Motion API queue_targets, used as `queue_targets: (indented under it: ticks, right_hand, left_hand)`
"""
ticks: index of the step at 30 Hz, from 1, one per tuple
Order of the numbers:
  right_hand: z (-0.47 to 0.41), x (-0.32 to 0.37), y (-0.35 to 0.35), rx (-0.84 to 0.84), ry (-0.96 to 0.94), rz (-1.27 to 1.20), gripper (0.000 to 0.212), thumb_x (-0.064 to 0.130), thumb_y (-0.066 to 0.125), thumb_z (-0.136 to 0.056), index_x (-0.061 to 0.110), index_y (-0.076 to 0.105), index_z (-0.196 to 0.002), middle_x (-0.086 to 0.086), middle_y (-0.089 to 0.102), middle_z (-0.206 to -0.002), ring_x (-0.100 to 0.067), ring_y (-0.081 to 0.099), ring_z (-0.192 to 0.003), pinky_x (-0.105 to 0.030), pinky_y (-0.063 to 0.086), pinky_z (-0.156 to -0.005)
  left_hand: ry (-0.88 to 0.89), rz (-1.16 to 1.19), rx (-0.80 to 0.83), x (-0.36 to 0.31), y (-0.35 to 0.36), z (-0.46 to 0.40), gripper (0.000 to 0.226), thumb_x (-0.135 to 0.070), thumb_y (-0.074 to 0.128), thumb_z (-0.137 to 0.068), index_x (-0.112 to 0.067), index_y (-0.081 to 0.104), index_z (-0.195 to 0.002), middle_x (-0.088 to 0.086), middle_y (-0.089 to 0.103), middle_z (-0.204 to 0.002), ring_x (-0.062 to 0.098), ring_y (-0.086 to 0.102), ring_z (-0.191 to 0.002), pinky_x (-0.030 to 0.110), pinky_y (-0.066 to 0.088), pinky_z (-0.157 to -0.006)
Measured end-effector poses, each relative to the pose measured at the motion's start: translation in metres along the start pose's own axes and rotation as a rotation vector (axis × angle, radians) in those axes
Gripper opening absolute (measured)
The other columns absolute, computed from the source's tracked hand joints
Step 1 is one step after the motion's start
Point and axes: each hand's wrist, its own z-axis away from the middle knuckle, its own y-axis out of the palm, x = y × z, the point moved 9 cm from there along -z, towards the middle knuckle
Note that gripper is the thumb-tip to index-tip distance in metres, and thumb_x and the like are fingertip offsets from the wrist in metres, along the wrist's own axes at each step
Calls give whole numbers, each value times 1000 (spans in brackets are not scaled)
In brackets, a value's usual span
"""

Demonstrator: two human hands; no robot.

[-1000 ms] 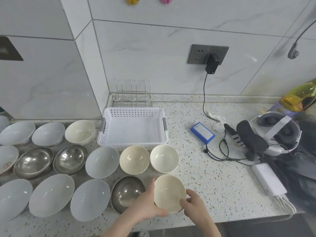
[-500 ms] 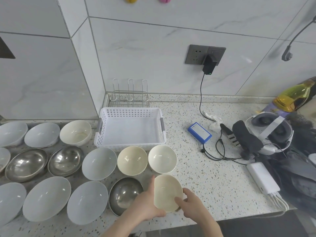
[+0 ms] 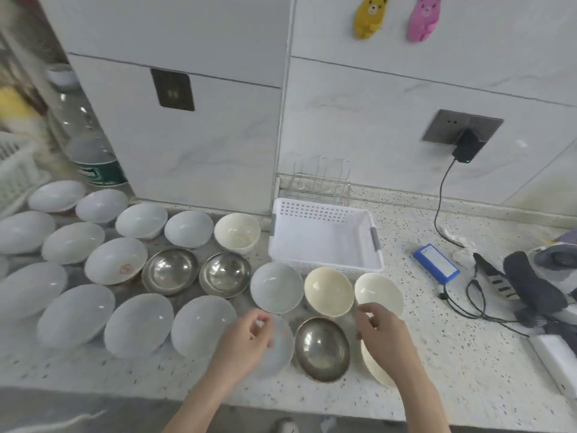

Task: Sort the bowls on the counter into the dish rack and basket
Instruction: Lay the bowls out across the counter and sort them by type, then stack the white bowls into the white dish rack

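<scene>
A speckled stone table (image 3: 452, 354) carries rows of white, cream and steel bowls (image 3: 170, 270), a white perforated basket (image 3: 324, 235), a wire dish rack (image 3: 321, 182), a blue battery pack (image 3: 436, 263) and tangled black cables (image 3: 471, 301).

My view swings left, so many more bowls on the counter (image 3: 437, 354) come into sight. Both hands let go of the cream bowl (image 3: 373, 367); it now sits on the counter at the front row's right end, mostly under my right wrist. My left hand (image 3: 246, 339) shifts left, fingers loosely curled over a pale blue bowl (image 3: 281, 348), contact unclear through blur. My right hand (image 3: 385, 331) lifts above the cream bowl, fingers loosely curled, holding nothing.
</scene>
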Motion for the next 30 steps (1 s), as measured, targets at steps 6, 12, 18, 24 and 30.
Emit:
queue_targets:
  ticks: [6, 12, 18, 24, 30]
  right_hand:
    - [49, 134, 146, 181, -192, -131, 12, 29, 53, -95, 38, 61, -93, 11, 70, -64, 5, 61, -65, -11, 38, -49]
    - [109, 235, 287, 427, -256, -161, 14, 29, 52, -95, 33, 65, -91, 9, 71, -65, 3, 54, -51, -9, 39, -48]
    - [158, 309, 379, 618, -249, -172, 17, 25, 52, -92, 25, 69, -98, 8, 71, -63, 6, 52, -49, -14, 40, -59]
    - [180, 375, 457, 795, -174, -246, 20, 18, 53, -94, 19, 67, -108, 7, 68, -64, 7, 49, -41, -6, 33, -43]
    - [177, 443, 537, 904, -3, -381, 20, 22, 54, -93, 19, 68, -107, 4, 70, -72, -6, 40, -42, -15, 24, -38]
  left_hand:
    - [-95, 188, -184, 98, -150, 50, 7, -32, 58, -95, -28, 63, -91, -7, 74, -72, -3, 55, -45, 21, 43, -52]
    - [-227, 248, -409, 204, -288, 110, 8, -25, 60, -96, -23, 64, -90, -5, 74, -68, 3, 52, -42, 25, 46, -51]
    - [-325, 396, -534, 264, -372, 149, 12, -19, 57, -98, -11, 65, -101, 11, 74, -77, 12, 49, -44, 17, 43, -44]
    - [-396, 575, -658, 314, -441, 143, 12, -25, 55, -99, -19, 63, -106, 11, 74, -91, 15, 53, -53, 24, 40, -50]
    - [-424, 673, -712, 358, -522, 113, 12, -30, 55, -99, -25, 59, -109, 2, 75, -94, 15, 54, -54, 23, 39, -44]
